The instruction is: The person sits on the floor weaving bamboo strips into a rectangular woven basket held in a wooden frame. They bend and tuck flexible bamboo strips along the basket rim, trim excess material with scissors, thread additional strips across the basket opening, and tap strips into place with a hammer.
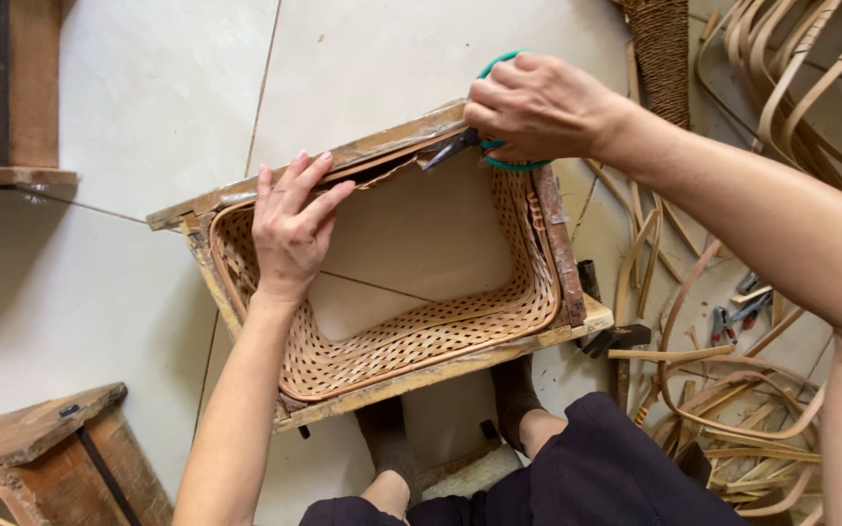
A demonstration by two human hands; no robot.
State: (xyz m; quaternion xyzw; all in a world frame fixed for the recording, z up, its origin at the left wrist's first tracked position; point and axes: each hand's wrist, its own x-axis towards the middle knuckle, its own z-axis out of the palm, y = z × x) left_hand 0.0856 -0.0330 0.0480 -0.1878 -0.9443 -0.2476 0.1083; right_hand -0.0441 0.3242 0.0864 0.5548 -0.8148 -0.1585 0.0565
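Observation:
A bottomless woven cane basket (411, 336) sits inside a rough wooden frame (440, 370) on the tiled floor. My left hand (289, 229) lies flat with fingers spread on the basket's far left rim. My right hand (538, 107) grips green-handled scissors (499, 161) at the far right corner, the dark blades pointing left along the frame's top edge. The floor tiles show through the basket's open middle.
Loose cane strips and hoops (733, 399) lie at the right, with small tools (747, 307) and a hammer (616, 341). A woven rope piece (660, 49) is at top. Wooden blocks (51, 458) sit lower left and another (2, 88) upper left. My feet are under the frame.

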